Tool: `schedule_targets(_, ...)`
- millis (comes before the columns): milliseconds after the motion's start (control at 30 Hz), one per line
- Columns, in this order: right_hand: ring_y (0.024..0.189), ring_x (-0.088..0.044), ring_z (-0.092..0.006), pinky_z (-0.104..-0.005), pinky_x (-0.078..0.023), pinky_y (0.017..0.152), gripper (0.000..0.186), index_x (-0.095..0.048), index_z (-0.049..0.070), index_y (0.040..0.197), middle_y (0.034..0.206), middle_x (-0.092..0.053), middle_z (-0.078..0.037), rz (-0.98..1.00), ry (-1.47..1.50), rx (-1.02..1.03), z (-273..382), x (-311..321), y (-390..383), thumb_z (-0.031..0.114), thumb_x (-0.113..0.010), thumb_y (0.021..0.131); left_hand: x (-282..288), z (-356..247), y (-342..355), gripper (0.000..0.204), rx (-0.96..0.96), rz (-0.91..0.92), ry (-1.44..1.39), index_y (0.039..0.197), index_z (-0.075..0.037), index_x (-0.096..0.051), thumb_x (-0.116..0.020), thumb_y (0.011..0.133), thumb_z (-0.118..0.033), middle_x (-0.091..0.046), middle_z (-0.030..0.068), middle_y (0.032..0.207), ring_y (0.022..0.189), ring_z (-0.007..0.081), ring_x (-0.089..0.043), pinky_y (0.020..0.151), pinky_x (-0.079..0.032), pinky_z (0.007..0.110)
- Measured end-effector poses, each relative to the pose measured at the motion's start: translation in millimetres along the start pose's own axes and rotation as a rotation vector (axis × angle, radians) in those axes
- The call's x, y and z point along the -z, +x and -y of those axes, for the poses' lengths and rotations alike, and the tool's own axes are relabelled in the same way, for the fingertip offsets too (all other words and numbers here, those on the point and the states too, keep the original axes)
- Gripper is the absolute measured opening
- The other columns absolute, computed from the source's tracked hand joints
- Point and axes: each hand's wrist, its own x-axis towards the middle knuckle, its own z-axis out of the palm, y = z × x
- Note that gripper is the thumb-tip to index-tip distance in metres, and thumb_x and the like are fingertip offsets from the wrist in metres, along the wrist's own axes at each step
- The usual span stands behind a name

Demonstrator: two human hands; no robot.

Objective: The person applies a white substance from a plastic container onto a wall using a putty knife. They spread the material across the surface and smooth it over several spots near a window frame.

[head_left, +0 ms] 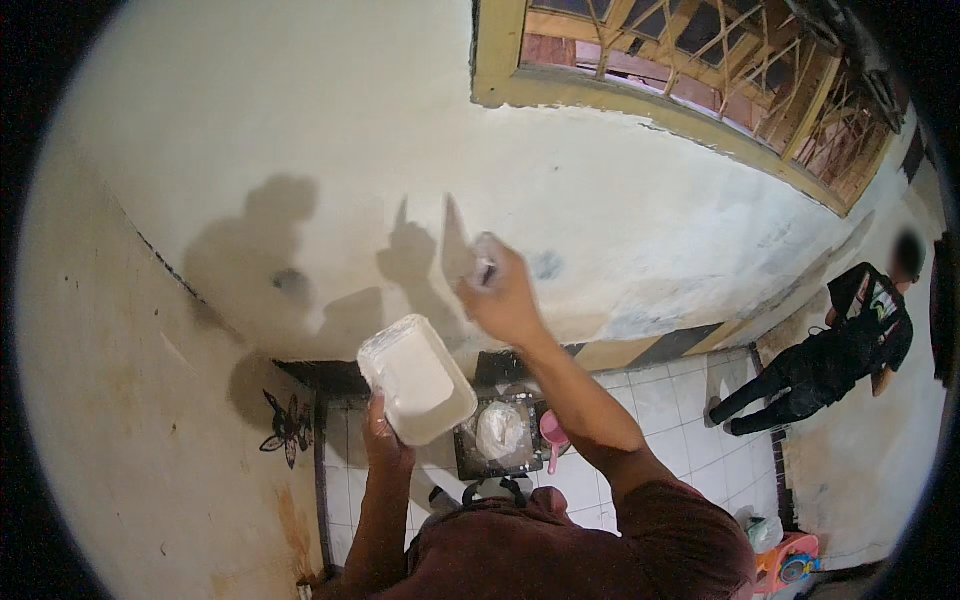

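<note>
My left hand (383, 437) grips a shallow white plastic tub (436, 424) by its near left side, thumb along the wall. White putty (415, 377) lies inside it, and some is smeared along the far left rim. In front of me my right hand (512, 298) is closed round a putty knife (454, 237), its blade pointing up near the pale wall (370, 150). The hand is slightly blurred, and I cannot tell whether the blade touches the wall. Shadows of the knife, hand and tub fall on the wall left of them.
A yellow-framed window (494, 62) with a metal grille is at upper right. Below, a white bag (499, 431) sits on a dark square surface beside a pink dipper (553, 430). Another person (835, 345) in dark clothes stands at right. A red plastic object (800, 550) is at lower right.
</note>
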Motion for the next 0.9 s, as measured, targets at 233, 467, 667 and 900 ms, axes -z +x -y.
schedule_targets(233,0.061,-0.052,-0.0081,-0.0251,-0.043,0.052,0.009,-0.058,0.000,0.089,0.072,-0.057,-0.002,-0.031,0.561,-0.541,20.1,46.3,-46.9,0.004,-0.062,0.081,-10.3,16.7,12.6,0.048,0.079,0.102,-0.083,0.132,0.004,-0.040,-0.043,0.098,-0.029,-0.054,0.0162,0.126,0.115,0.0263,-0.053,0.099,-0.042,0.040)
schedule_targets(467,0.062,-0.053,-0.0124,-0.0299,-0.042,0.057,0.018,-0.062,-0.004,0.086,0.070,-0.062,-0.007,0.141,0.087,-0.556,-12.0,43.5,-78.9,0.013,-0.064,0.082,-17.3,46.1,24.2,0.044,0.161,0.088,-0.090,0.126,0.006,-0.048,-0.051,0.096,-0.025,-0.056,0.0153,0.121,0.111,0.0237,-0.055,0.097,-0.042,0.037)
schedule_targets(667,0.065,-0.059,-0.0314,-0.0391,-0.045,0.063,0.023,-0.061,-0.005,0.085,0.073,-0.061,-0.022,0.197,-0.237,-0.449,-28.6,39.3,-87.2,0.017,-0.064,0.078,-20.0,64.9,27.7,0.042,0.190,0.122,-0.165,0.122,0.006,-0.051,-0.058,0.092,-0.023,-0.058,0.0145,0.117,0.106,0.0224,-0.058,0.093,-0.045,0.036)
schedule_targets(900,0.076,-0.061,-0.0431,-0.0450,-0.047,0.068,0.025,-0.061,-0.004,0.086,0.078,-0.061,-0.026,0.218,-0.410,-0.463,-25.6,48.7,-86.9,0.018,-0.063,0.076,-31.7,70.5,25.6,0.040,0.211,0.066,-0.073,0.119,0.006,-0.054,-0.061,0.091,-0.022,-0.060,0.0136,0.114,0.101,0.0216,-0.060,0.090,-0.048,0.035)
